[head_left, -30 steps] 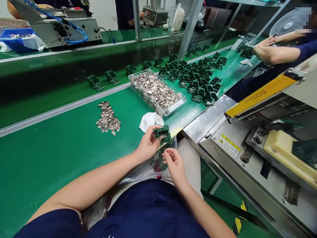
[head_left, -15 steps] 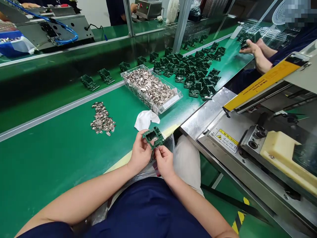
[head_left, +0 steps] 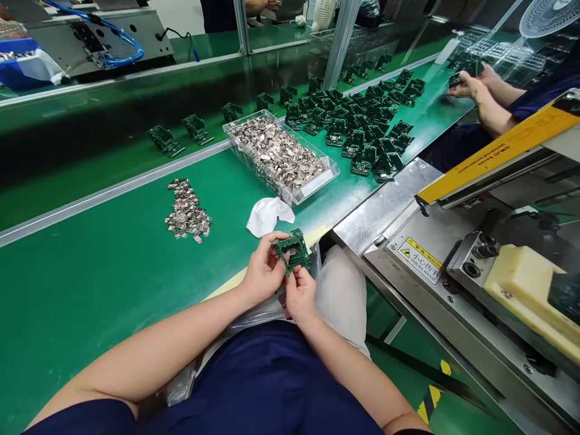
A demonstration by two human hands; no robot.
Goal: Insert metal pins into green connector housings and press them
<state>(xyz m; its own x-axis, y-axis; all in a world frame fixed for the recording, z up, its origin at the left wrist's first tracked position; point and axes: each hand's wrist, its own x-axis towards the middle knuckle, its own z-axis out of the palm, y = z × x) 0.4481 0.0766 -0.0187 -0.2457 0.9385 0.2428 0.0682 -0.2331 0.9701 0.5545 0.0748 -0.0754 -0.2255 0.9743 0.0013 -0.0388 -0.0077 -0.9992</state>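
Between my two hands, just above my lap, is a green circuit board frame (head_left: 299,257) with an opening in its middle. My left hand (head_left: 263,269) grips its left side, the thumb at the opening. My right hand (head_left: 301,295) pinches its lower edge with the fingertips; any small part under them is hidden. A crumpled white cloth (head_left: 267,217) lies on the green table just beyond. To the left is a loose pile of small silvery metal parts (head_left: 188,212). Behind the cloth stands a clear plastic tray (head_left: 312,192) full of similar metal parts (head_left: 281,151).
Many green circuit board assemblies (head_left: 362,124) are heaped at the back right. On the right stands a machine with a yellow bar (head_left: 502,154) and a hand-injury warning label (head_left: 419,260). A co-worker's hands (head_left: 484,90) hold a similar board. A metal post (head_left: 344,42) rises behind.
The board has turned slightly and shifted right in my hands, and my left hand has moved along with it. The view has moved a little. The co-worker's hands remain on their board.
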